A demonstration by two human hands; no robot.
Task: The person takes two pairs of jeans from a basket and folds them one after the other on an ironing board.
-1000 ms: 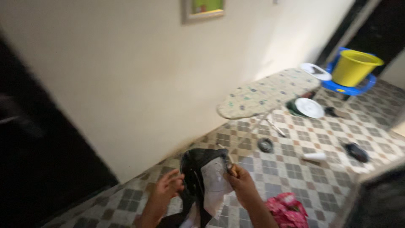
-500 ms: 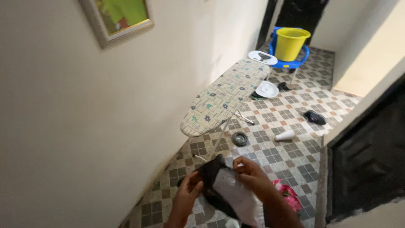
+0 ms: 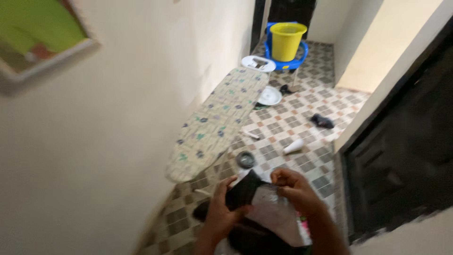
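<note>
The dark garment (image 3: 241,192) sits near and low between both hands, left hand (image 3: 221,215) clamped on its left edge, right hand (image 3: 293,188) pinching the pale lining (image 3: 273,212), its length trailing downward.

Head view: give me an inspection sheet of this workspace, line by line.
Surface: ironing board with a flower-print cover, standing open along the wall, top bare.
Job's things: black garment with a pale lining, held above the floor.
Clutter: white cone, dark round thing, white plate, dark shoe on the tiled floor.
Hands: left hand and right hand both grip the garment.
Cables: nothing seen.
Surroundings: yellow bucket on a blue chair, framed picture, dark door.
</note>
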